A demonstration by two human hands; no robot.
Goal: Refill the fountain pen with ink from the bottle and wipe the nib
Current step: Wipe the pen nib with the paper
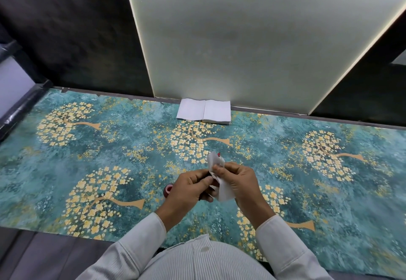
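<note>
My left hand [191,188] grips a dark fountain pen [207,178], most of it hidden in my fingers. My right hand [238,180] pinches a white tissue [220,186] wrapped round the pen's front end. A small red tip [218,154] pokes out above the tissue. Just left of my left wrist a reddish round thing [167,190] stands on the table, half hidden by my hand; it may be the ink bottle or its cap. Both hands hover over the middle of the table.
The table wears a teal cloth [87,158] printed with yellow flowering trees. A stack of white tissues [204,114] lies at the far edge against a pale wall panel [241,37]. A dark ledge [19,108] borders the table on the left.
</note>
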